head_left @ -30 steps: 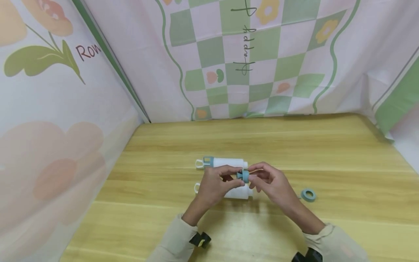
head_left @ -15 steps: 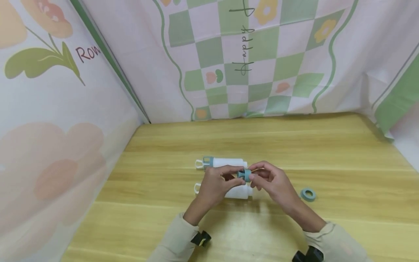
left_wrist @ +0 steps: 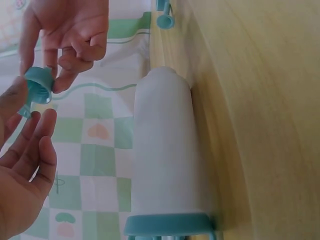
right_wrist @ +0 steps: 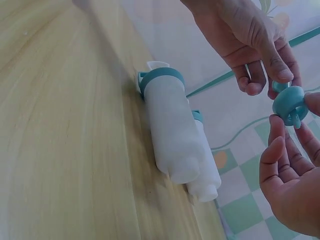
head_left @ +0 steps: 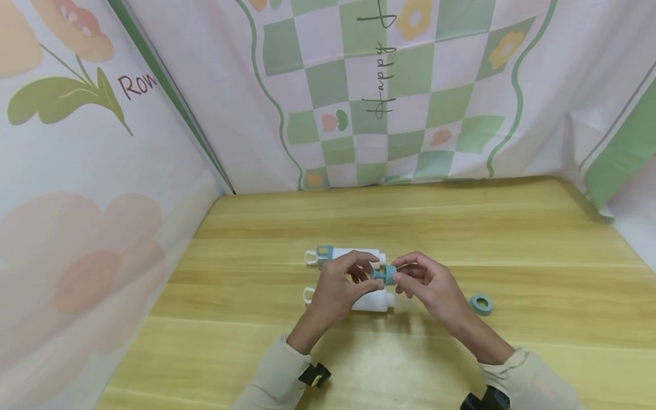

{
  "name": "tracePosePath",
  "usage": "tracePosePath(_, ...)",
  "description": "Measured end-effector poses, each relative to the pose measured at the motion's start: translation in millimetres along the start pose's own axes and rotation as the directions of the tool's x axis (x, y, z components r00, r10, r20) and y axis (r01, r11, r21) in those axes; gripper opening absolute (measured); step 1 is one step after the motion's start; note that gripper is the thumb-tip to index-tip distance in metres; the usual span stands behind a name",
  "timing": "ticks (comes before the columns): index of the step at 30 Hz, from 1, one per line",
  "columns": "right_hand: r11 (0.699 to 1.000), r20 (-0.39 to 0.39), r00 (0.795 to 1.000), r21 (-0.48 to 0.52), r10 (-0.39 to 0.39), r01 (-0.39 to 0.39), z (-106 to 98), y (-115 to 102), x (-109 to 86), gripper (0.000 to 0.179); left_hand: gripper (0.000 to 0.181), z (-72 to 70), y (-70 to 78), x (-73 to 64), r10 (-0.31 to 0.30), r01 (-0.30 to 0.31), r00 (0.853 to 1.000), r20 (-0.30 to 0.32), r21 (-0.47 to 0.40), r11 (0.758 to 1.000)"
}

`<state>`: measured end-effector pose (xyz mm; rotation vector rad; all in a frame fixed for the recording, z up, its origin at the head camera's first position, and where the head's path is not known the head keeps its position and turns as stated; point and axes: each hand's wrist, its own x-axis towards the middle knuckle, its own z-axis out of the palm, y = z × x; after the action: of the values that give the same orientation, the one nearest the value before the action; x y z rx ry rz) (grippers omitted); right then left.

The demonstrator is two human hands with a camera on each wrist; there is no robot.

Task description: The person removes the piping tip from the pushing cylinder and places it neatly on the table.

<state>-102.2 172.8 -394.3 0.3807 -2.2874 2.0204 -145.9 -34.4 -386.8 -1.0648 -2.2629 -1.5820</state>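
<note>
Both hands hold a small teal plastic fitting [head_left: 384, 275] above the table, a cup-shaped ring with a narrower stem that ends in a flared tip. My left hand [head_left: 338, 285] has thumb and index finger around the flared end. The wider ring is pinched in my right hand [head_left: 427, 287]. The left wrist view shows ribs inside the open side of the fitting [left_wrist: 40, 84]. Below the hands lie two white bottles with teal collars and white loop handles: the far bottle [head_left: 353, 254] and the near bottle [head_left: 371, 302], partly hidden by the left hand.
To the right of the hands, a loose teal ring [head_left: 481, 304] lies on the wooden table [head_left: 410, 364]. A teal piece with a flared end [left_wrist: 165, 21] shows at the top of the left wrist view. Printed cloth [head_left: 359, 85] hangs behind the table.
The ring in the right fingers has shifted slightly right, and more of the stem shows between the hands. The left index finger has lifted a little. Bottles and loose ring stay put.
</note>
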Motion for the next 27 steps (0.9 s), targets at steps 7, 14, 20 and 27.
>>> tracePosePath(7, 1.000, -0.024, 1.000, -0.023, -0.012, 0.011, -9.6, 0.7, -2.3, 0.023, 0.025, 2.3, 1.9, 4.6, -0.029, 0.030, 0.999, -0.018, 0.071, 0.997)
tracePosePath(14, 0.998, -0.052, 0.998, -0.063, -0.025, 0.021, -26.3, -1.3, -5.0, 0.023, 0.024, 2.7, 2.6, 8.1, -0.090, 0.091, 0.996, -0.010, 0.143, 0.986)
tracePosePath(20, 0.989, -0.068, 0.998, -0.149, -0.003, -0.007, -47.2, -0.9, -8.0, 0.027, 0.023, 3.8, 1.5, 13.6, -0.147, 0.136, 0.989, 0.034, 0.224, 0.965)
tracePosePath(27, 0.967, -0.083, 0.996, -0.249, 0.040, -0.060, -70.8, 4.0, -13.1, 0.031, 0.025, 6.3, 2.6, 25.8, -0.194, 0.154, 0.972, 0.130, 0.266, 0.952)
